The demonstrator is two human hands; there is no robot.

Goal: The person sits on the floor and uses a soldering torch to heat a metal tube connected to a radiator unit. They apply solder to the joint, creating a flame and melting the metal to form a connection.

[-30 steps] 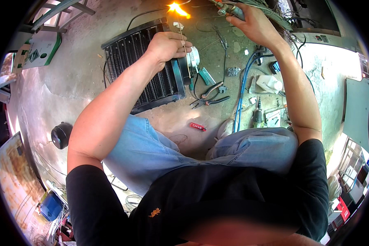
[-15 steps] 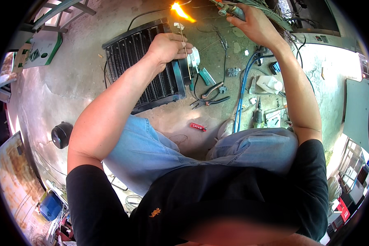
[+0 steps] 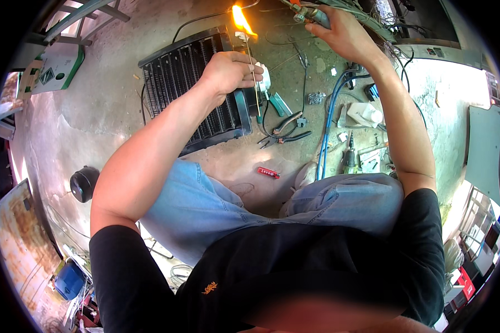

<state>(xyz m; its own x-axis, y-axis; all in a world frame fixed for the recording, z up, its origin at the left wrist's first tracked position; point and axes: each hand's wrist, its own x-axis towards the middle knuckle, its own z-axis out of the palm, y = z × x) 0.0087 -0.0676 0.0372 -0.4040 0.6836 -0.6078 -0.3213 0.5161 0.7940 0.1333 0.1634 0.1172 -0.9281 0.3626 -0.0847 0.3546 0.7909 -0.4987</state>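
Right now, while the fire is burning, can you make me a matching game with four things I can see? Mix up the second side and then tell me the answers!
Things:
1. left hand
2. right hand
3. pliers
4. flame

Where, colour or state:
A. lying on the concrete floor
B. gripping the gas torch
C. orange and yellow
D. holding a thin rod

Right pairs: 1-D, 2-B, 3-A, 4-C

The upper edge cuts off part of the torch (image 3: 300, 15).
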